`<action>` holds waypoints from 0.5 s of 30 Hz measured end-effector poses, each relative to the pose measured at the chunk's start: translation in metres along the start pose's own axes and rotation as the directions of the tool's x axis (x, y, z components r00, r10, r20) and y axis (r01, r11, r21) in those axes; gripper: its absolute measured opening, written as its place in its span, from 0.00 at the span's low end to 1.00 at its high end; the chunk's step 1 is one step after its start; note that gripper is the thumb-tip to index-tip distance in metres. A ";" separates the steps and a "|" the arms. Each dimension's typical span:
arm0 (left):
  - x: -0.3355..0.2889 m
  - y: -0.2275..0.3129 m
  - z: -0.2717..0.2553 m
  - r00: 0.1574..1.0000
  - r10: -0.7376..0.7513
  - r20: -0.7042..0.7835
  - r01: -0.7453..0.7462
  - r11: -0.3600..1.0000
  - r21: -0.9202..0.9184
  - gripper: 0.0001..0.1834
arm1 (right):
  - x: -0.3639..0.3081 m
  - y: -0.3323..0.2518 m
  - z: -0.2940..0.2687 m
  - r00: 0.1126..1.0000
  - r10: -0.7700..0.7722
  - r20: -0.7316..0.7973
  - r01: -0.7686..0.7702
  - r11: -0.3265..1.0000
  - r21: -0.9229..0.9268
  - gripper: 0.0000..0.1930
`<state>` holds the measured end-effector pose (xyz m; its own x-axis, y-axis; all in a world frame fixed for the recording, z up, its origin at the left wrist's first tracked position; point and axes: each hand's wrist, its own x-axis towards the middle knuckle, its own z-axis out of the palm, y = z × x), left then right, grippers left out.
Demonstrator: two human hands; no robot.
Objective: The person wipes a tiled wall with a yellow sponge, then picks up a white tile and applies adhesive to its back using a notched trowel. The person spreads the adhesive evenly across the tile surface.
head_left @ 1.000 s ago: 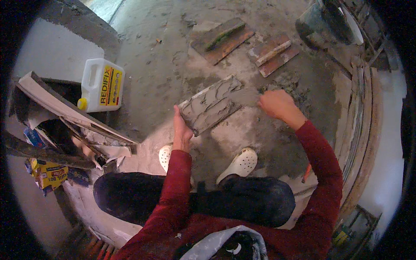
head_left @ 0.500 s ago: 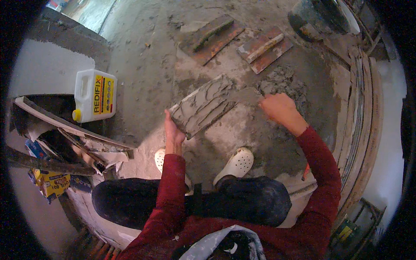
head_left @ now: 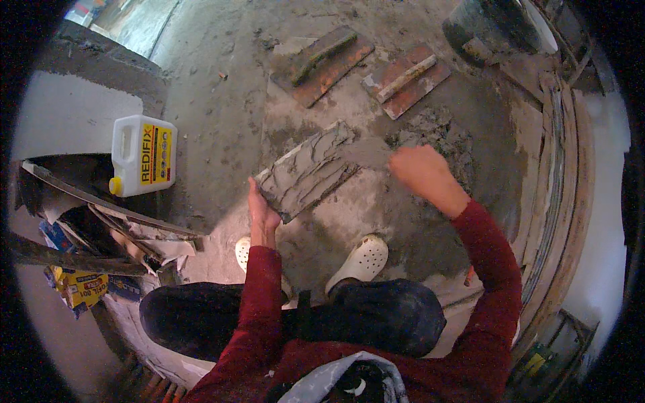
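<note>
Dusty concrete floor point(head_left: 222, 127), smeared with grey mortar, fills the room where a person in a red top crouches in white clogs. Their left hand point(head_left: 261, 213) is clamped around the near corner of a tile point(head_left: 309, 171), fingers underneath and thumb on the edge, holding it tilted off the floor. The tile's upper face is already thick with ridged wet mortar over nearly all of it. Their right hand point(head_left: 422, 171), to the right of the tile, is closed as if around a handle, though the motion blur hides what it grips; a grey blade-like smear point(head_left: 366, 153) runs from it to the tile's far end. Just beyond that hand lies a heap of mortar point(head_left: 437, 131). Farther out sit two rust-coloured floats point(head_left: 332, 64) and a dark bucket point(head_left: 494, 27). Well left of the holding hand stands a white jug point(head_left: 143, 156). Coating looks almost finished; the tile is not yet laid.
</note>
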<state>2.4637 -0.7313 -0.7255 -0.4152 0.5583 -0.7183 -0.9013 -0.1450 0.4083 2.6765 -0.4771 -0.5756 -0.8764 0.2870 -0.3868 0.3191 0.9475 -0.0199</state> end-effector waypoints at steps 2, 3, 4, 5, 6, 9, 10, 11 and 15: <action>-0.003 -0.003 0.006 1.000 -0.014 -0.002 0.014 1.000 0.019 0.35 | 0.007 -0.006 0.007 1.000 -0.017 -0.002 0.017 1.000 0.026 0.07; -0.003 -0.003 0.007 1.000 -0.025 0.003 0.025 0.999 0.021 0.35 | 0.017 -0.005 0.010 0.999 -0.034 0.021 0.033 0.999 0.035 0.07; -0.002 -0.001 0.005 1.000 -0.028 0.003 0.028 0.999 0.023 0.35 | 0.025 -0.006 0.008 0.997 -0.060 0.040 0.058 0.997 0.048 0.07; -0.002 0.000 0.002 1.000 -0.023 0.019 0.023 1.000 0.016 0.35 | 0.026 -0.002 0.005 0.994 -0.015 0.112 0.011 0.999 0.042 0.08; -0.002 0.000 -0.001 0.999 -0.018 0.035 0.018 1.000 0.009 0.35 | 0.023 0.004 0.000 0.983 0.030 0.184 -0.037 0.999 0.033 0.10; 0.002 0.005 -0.012 0.998 0.008 0.068 -0.007 1.000 -0.025 0.35 | 0.021 0.017 -0.003 0.970 0.075 0.230 -0.090 0.995 0.053 0.10; 0.001 0.004 -0.016 0.997 0.006 0.072 -0.004 0.999 -0.037 0.35 | 0.017 0.022 0.001 0.970 0.080 0.230 -0.099 0.992 0.073 0.09; -0.002 -0.001 -0.010 0.998 -0.010 0.056 0.012 0.999 -0.032 0.35 | 0.013 0.035 0.022 0.989 0.054 0.137 -0.073 0.988 0.137 0.09; -0.005 -0.008 0.007 0.999 -0.040 0.028 0.042 0.998 -0.039 0.35 | 0.004 0.046 0.067 0.963 0.018 0.269 -0.217 0.643 0.734 0.11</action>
<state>2.4740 -0.7271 -0.7210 -0.3747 0.5863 -0.7182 -0.9219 -0.1534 0.3558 2.7121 -0.4420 -0.6398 -0.7410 0.2556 -0.6210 0.6606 0.4438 -0.6055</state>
